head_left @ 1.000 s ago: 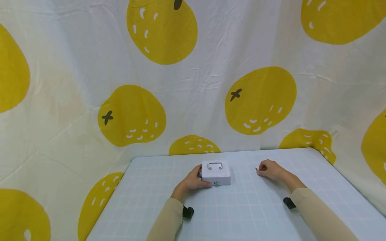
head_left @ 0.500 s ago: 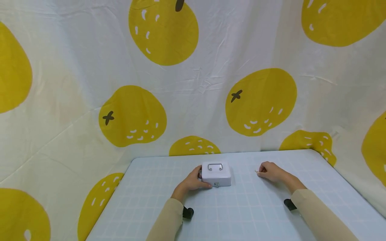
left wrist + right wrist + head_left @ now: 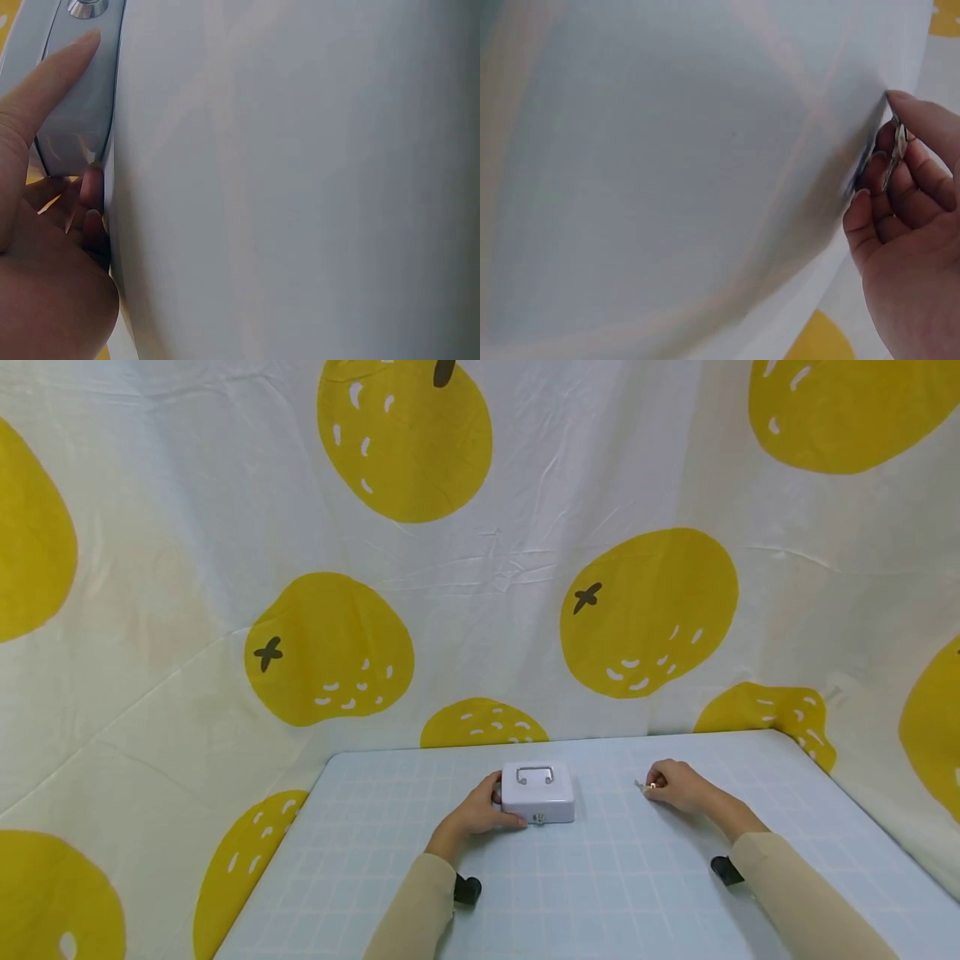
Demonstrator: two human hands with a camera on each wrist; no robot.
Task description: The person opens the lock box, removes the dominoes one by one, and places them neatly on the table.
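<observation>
Read the clock flat on the table, centred on the box, twelve at the far edge. Nearest, the beige left sleeve (image 3: 412,910) lies at seven o'clock and the beige right sleeve (image 3: 806,893) at four, each with a black wrist camera (image 3: 468,891) at its cuff. Under them spreads the pale blue tabletop (image 3: 577,902), crossed by a fine light grid. The left hand (image 3: 477,807) sits at eight o'clock, holding the left end of a small, glossy white rectangular box (image 3: 543,792): its thumb lies along the front face, tip just beside the round silver lock (image 3: 88,7), while the other fingers bend at the left end. The box rests upright on the tabletop, lid down, a slim silver handle (image 3: 535,767) on top. At three o'clock, well apart from the box, the right hand (image 3: 681,787) pinches what looks like a small silver metal key (image 3: 893,159) in a narrow grip; whether it touches the tabletop I cannot tell. Beyond, at twelve, hangs a white cloth backdrop (image 3: 495,635) printed with large yellow fruit shapes (image 3: 330,647).
</observation>
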